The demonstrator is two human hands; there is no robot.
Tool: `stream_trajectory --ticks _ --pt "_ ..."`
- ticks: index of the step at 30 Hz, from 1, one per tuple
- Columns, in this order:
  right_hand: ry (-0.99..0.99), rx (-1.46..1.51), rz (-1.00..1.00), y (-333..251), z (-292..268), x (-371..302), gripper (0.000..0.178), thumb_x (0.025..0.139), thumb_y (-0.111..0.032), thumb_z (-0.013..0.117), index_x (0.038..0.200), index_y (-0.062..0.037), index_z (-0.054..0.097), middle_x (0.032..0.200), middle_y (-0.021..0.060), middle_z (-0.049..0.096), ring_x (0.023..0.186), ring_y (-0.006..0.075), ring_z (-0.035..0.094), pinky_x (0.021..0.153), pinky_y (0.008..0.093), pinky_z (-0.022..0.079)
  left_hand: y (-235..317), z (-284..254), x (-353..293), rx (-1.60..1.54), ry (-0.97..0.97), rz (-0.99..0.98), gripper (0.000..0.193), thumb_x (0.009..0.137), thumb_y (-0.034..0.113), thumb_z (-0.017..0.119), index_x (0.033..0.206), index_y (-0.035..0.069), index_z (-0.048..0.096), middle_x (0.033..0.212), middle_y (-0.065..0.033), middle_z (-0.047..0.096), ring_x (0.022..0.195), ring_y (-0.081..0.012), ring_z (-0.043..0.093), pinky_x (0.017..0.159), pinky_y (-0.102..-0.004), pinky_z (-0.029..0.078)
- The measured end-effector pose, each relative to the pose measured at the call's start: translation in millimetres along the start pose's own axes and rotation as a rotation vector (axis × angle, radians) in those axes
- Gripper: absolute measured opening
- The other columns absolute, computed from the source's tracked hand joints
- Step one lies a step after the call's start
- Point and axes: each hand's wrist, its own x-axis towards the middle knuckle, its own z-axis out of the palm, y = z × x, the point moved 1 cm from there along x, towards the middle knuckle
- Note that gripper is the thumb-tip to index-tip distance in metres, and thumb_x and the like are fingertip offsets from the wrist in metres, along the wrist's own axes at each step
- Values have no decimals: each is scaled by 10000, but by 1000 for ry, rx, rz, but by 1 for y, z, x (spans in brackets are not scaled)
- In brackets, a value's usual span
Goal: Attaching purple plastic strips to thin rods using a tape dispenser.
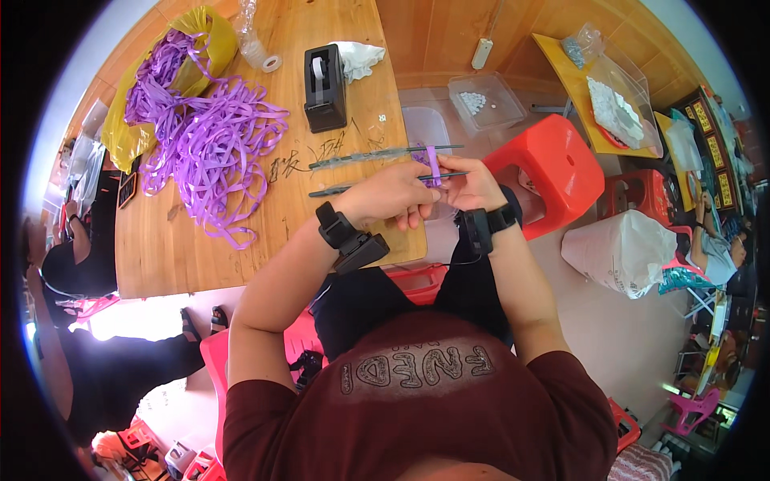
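Two thin dark rods, an upper rod (361,157) and a lower rod (327,192), stick out past the right edge of the wooden table, side by side. A narrow purple ribbon (433,164) is looped across both near their right ends. My left hand (389,192) lies over the lower rod, its fingers closed at the ribbon's lower part. From the right, my right hand (475,186) pinches at the same loop by the lower rod's tip. The fingertips of both hands nearly meet, and partly hide the ribbon.
Left on the table (176,268) lies a heap of purple ribbon (212,152), spilling from a yellow bag (215,40). A black tape dispenser (325,100) stands behind my left hand. Right of me are a red stool (553,168) and a white sack (618,248). Other people sit at both sides.
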Motion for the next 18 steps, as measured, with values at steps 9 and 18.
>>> stream_trajectory --ticks 9,18 --pt "-276 137 114 17 -30 16 311 970 -183 534 1197 21 593 1052 178 673 977 281 668 847 377 544 -3 0 7 -3 -12 12 317 975 236 585 1197 23 508 711 8 589 475 -70 555 405 -207 404" --pt "-140 319 -4 30 -23 33 191 958 -173 604 1070 -23 643 1020 119 678 922 273 657 825 421 531 -11 -9 -3 -51 6 -14 409 979 240 572 1320 34 481 789 -17 619 557 -68 587 478 -205 451"
